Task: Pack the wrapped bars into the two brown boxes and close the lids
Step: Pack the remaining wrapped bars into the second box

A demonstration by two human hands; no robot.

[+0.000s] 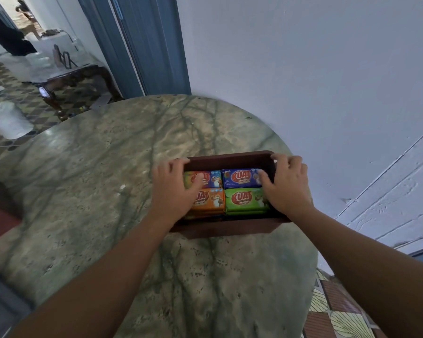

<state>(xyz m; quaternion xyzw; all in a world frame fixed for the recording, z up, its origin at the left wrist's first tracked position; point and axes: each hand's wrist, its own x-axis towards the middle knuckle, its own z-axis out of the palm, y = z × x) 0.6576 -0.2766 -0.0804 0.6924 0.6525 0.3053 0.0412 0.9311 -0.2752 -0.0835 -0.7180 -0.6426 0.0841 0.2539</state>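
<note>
Both hands curl over the lid (230, 159) standing along the brown box (220, 229)'s far edge, right of centre frame: left hand (174, 189), right hand (285, 185) at its ends, lid's long axis crosswise (bars (244, 198) packed beneath).

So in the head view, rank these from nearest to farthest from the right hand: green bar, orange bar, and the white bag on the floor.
From the right hand:
1. Green bar, right under its palm, front right of the brown box.
2. Orange bar, front left, beside the left hand.
3. White bag, far left on the floor beyond the table.
</note>
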